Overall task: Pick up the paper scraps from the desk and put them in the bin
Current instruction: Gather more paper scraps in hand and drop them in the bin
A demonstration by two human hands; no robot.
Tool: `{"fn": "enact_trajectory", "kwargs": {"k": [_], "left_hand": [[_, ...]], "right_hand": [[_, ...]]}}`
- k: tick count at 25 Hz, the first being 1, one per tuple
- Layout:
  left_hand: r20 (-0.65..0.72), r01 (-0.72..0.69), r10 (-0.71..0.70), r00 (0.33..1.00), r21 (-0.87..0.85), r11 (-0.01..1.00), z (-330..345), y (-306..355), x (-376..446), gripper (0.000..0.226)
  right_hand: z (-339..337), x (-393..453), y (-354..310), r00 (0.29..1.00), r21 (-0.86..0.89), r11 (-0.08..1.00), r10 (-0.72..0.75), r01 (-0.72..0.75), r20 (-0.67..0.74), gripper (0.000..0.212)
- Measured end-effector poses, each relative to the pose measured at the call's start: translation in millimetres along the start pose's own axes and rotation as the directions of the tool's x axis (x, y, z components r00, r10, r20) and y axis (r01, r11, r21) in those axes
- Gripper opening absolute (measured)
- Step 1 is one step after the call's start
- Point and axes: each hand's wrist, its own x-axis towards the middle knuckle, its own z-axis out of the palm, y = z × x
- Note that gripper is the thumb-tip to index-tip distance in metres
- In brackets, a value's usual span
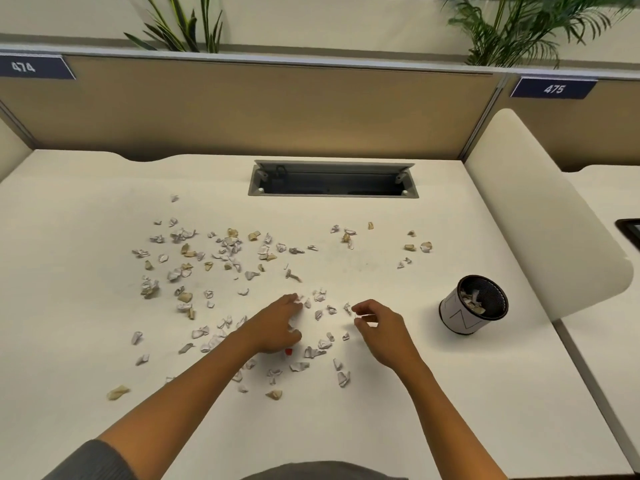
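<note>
Scraps of white and tan paper (pixel 221 258) lie strewn over the left and middle of the desk (pixel 381 427), with a few more toward its far right corner, so the gathering step is in hand and looks far from finished. The left hand (pixel 277 327) lies over a cluster near the middle of the tabletop, fingers curled and some white paper showing at its thumb; it appears to hold scraps, though how many cannot be told. Just beside it, the right hand (pixel 379 327) pinches a small white scrap between thumb and fingertips. The bin (pixel 472 306), a small round cup tilted toward the person, stands near the right edge, well apart from both hands, with a few scraps already inside. The next move probably calls for carrying the pinched pieces rightward over the rim and letting go without knocking the light cup over.
</note>
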Motion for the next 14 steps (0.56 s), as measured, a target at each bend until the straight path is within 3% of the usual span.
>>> {"fn": "enact_trajectory", "kwargs": {"k": [7,10,14], "left_hand": [[0.008,-0.023,0.023,1.0,0.024,0.999,18,0,-33,0.1],[-0.046,-0.075,0.078,0.996,0.068,0.995,21,-2,-38,0.08],[-0.125,-0.162,0.17,0.977,0.072,0.984,22,-5,-39,0.022]], "right_hand": [[29,0,11,0.996,-0.175,0.983,-0.033,0.048,0.083,0.054],[39,-1,12,0.994,-0.212,0.974,-0.055,0.074,0.096,0.06],[53,-8,9,0.985,-0.231,0.962,-0.118,0.145,0.126,0.064]]}}
